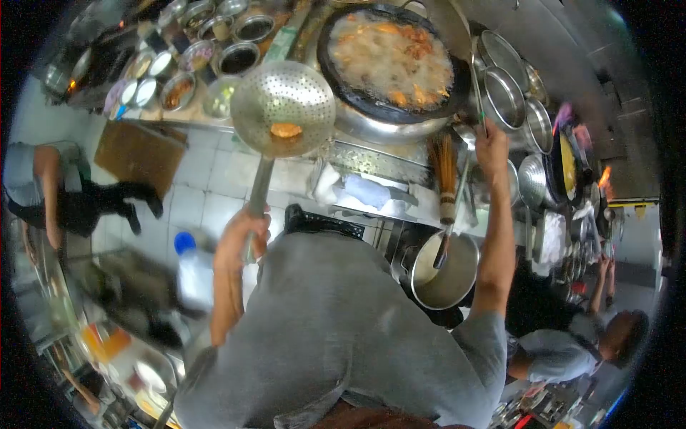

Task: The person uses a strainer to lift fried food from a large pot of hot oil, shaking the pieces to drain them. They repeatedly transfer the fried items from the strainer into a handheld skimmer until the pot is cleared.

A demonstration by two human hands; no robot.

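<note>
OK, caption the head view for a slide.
Left hand holds a skimmer bearing one orange piece beside a foaming wok.

"Free room?"
"Open air over the counter edge, above the cloths [366, 191], between perforated strainer [275, 96] and bristle brush [442, 168]."
"Left side?"
"Strainer bowl bars a straight reach to the sauce bowls [239, 58]. Wok [330, 75] just beside it; contact unclear."
"Right?"
"Tight. Brush stands near a long ladle handle [459, 189]; deep pot [463, 268] below. Metal basins [503, 98] crowd the far side, close by the right hand [491, 149]."
</note>
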